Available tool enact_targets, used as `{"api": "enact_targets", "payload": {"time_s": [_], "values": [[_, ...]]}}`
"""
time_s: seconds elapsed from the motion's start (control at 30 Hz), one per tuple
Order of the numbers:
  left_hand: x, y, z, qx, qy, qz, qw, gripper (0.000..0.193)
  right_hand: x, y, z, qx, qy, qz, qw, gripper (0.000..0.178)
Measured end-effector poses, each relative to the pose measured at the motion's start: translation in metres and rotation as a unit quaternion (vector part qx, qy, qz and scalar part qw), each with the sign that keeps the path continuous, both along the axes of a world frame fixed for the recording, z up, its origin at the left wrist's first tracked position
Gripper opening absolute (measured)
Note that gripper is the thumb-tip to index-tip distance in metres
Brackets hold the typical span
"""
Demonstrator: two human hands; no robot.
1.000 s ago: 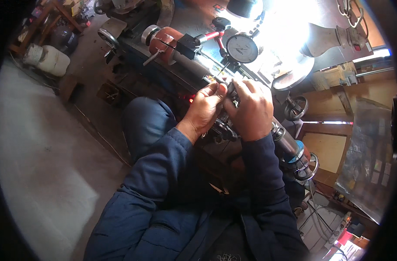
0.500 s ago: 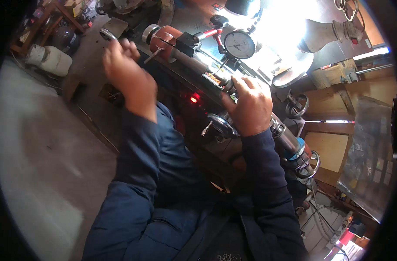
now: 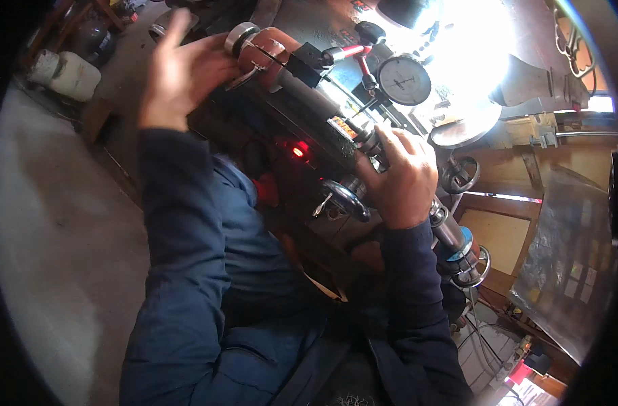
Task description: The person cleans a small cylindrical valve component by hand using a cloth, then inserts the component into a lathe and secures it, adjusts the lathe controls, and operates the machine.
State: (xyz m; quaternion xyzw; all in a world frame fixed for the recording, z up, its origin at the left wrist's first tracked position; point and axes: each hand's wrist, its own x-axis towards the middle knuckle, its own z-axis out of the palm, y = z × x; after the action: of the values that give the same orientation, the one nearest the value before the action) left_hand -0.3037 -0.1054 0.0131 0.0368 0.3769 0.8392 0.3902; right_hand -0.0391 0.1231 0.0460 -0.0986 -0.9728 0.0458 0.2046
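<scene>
My left hand (image 3: 177,78), blurred by motion, is raised beside a reddish machine cylinder (image 3: 270,49) with a bright round end knob (image 3: 241,37). Its fingers look stretched out and apart, and I see nothing in it. The thumb and fingers of my right hand (image 3: 407,179) close round a dark round metal part (image 3: 370,143) on the machine's axis. Just above that part sits a dial indicator (image 3: 404,80), its probe pointing down toward the axis. A jointed red arm (image 3: 353,51) reaches beside the dial. My palm hides some of the shaft.
Below my right hand is a chrome handwheel (image 3: 348,201), with a red light (image 3: 297,152) to its left. Another handwheel (image 3: 461,174) stands right of the hand. A very bright lamp (image 3: 525,84) glares at upper right. A plastic sheet (image 3: 559,271) hangs at far right.
My left hand has swung up and left, its fingers now spread near the reddish cylinder. My right hand keeps its grip on the dark part. The whole view has shifted slightly.
</scene>
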Motion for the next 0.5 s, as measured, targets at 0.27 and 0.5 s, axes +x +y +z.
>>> {"api": "enact_targets", "payload": {"time_s": [0.27, 0.5], "values": [[-0.07, -0.01, -0.093, 0.166, -0.014, 0.115, 0.979, 0.057, -0.007, -0.006, 0.002, 0.011, 0.002, 0.02, 1.0, 0.043], [-0.007, 0.031, -0.003, 0.086, -0.068, -0.023, 0.994, 0.072, -0.006, -0.007, 0.002, 0.024, -0.013, -0.012, 1.0, 0.042]]}}
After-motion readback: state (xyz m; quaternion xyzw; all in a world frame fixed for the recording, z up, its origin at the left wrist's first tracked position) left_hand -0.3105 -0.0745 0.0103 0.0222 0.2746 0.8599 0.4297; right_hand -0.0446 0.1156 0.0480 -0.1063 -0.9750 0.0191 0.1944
